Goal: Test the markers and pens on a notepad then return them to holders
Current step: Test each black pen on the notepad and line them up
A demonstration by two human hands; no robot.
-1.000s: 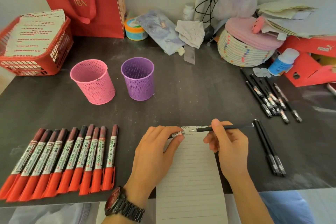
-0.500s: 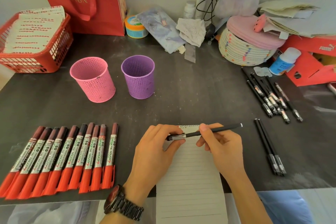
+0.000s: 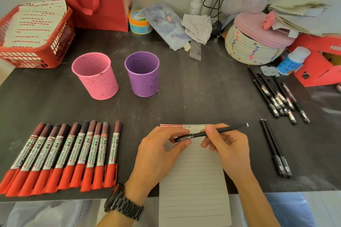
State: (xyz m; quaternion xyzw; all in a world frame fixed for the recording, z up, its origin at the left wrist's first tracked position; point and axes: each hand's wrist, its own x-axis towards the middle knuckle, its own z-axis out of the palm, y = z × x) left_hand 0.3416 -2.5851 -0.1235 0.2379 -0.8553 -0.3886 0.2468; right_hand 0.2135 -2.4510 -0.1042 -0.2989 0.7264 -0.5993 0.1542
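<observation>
Two hands hold one black pen level, just above the top edge of the lined notepad. The left hand pinches the pen's end between thumb and forefinger, its fingers curled close together. The right hand pinches the barrel, beside the silver band, with its fingers bent round it. The rest of the barrel runs out past the right fingers, rising a little.

Red and black test marks line the notepad's top edge, partly under the fingers. To the left of the left fingers lies a row of red markers on the table. Beyond them, farther from the person, stand a pink holder and a purple holder. To the right of the right fingers lie a pair of black pens, with a bunch of black pens beyond.
</observation>
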